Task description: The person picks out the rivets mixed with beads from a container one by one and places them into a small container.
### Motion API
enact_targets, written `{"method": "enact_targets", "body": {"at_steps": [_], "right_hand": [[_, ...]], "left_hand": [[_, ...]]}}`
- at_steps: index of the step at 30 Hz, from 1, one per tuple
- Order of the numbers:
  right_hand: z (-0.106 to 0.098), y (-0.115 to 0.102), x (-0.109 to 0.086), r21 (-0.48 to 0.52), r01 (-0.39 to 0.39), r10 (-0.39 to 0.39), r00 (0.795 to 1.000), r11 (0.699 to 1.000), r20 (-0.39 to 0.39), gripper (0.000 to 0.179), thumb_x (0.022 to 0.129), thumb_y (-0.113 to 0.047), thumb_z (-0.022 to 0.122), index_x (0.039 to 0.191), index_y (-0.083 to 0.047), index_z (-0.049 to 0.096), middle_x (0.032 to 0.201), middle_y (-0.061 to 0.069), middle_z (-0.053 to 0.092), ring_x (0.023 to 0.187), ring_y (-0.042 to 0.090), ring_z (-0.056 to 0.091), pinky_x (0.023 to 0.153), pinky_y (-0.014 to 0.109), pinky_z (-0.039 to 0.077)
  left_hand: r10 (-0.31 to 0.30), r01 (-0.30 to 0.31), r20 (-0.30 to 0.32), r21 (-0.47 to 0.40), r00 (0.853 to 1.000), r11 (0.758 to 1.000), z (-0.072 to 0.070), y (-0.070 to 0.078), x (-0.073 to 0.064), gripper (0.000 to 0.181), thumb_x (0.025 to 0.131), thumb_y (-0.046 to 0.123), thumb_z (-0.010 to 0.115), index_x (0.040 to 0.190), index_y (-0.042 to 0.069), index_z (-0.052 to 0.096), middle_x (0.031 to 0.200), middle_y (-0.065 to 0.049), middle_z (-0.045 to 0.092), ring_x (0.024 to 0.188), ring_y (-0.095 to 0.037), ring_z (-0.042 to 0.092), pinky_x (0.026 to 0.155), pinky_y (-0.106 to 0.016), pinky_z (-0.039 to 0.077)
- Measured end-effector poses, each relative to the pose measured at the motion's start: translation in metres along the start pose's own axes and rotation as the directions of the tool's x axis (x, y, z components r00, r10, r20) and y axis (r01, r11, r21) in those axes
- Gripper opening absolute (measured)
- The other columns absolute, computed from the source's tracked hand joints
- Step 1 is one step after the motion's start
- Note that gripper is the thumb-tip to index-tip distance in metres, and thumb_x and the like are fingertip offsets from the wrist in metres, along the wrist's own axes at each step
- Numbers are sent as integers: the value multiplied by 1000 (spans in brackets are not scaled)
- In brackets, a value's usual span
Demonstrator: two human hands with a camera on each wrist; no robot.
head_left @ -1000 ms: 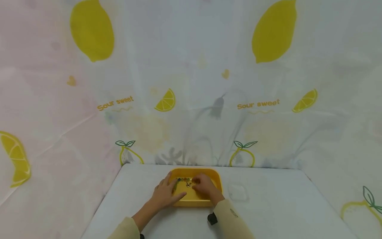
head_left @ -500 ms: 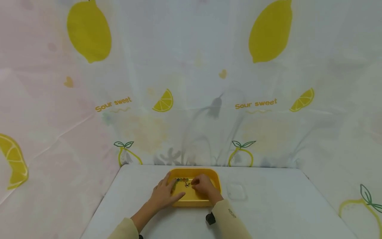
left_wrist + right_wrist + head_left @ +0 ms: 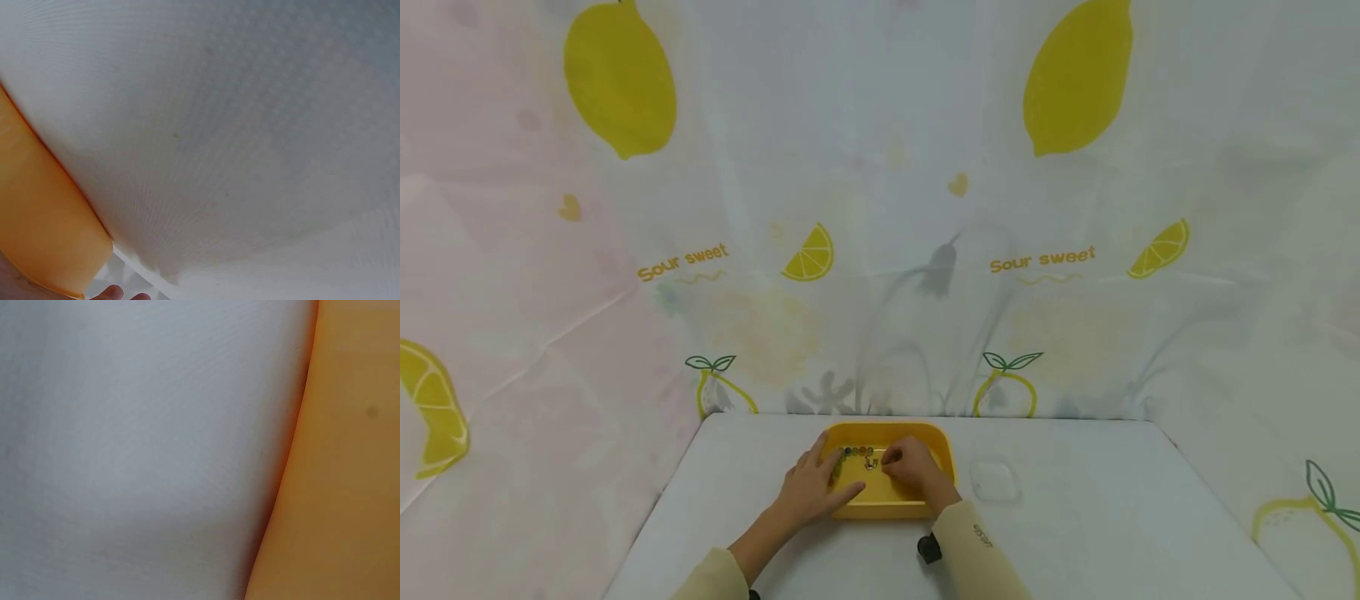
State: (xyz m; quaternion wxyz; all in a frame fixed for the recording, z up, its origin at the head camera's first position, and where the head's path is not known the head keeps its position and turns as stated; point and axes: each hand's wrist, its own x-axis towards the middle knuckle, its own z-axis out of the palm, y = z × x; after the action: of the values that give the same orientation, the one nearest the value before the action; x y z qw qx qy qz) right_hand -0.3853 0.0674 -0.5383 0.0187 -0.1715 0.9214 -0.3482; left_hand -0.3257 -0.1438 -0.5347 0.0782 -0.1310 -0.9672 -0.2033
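A yellow tray (image 3: 887,511) stands on the table, and both hands are at it. My left hand (image 3: 811,487) lies over its left rim with fingers extended and thumb spread toward the middle. Round glassy beads (image 3: 859,451) in several colours form a row along the tray's back left, partly hidden by the left fingers. My right hand (image 3: 912,462) reaches inside over the right side, fingers bent and fingertips low. Just left of those fingertips lies a small cluster of shiny dark-and-silver pieces (image 3: 871,463). Whether the right fingertips pinch a piece I cannot tell.
A clear shallow plastic box (image 3: 996,482) sits on the white table (image 3: 1097,500) right of the tray. Behind rises a lemon-printed cloth (image 3: 880,333). The wrist views show mostly table surface and the tray's outer wall (image 3: 50,212).
The right thumb and fingers have drawn closer together beside the shiny pieces, whose arrangement has shifted slightly. The left hand keeps its place on the tray. The head view has drifted a little.
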Motion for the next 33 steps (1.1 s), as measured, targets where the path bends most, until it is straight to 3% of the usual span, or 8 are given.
{"method": "enact_targets", "body": {"at_steps": [24, 33], "right_hand": [[0, 1, 0, 35, -34, 34, 999, 999, 4, 4, 78, -10, 72, 80, -7, 72, 76, 0, 66, 69, 9, 54, 63, 26, 47], [0, -1, -2, 38, 6, -6, 1000, 999, -2, 3, 78, -7, 71, 81, -5, 71, 78, 2, 67, 69, 11, 56, 62, 26, 47]], "left_hand": [[-8, 8, -8, 2, 1000, 1000, 4, -3, 2, 85, 75, 78, 44, 134, 17, 49, 153, -12, 20, 125, -43, 39, 90, -61, 37], [2, -2, -17, -1, 1000, 1000, 3, -3, 1, 85, 76, 76, 46, 134, 15, 48, 152, -12, 20, 125, -43, 40, 89, -61, 38]]}}
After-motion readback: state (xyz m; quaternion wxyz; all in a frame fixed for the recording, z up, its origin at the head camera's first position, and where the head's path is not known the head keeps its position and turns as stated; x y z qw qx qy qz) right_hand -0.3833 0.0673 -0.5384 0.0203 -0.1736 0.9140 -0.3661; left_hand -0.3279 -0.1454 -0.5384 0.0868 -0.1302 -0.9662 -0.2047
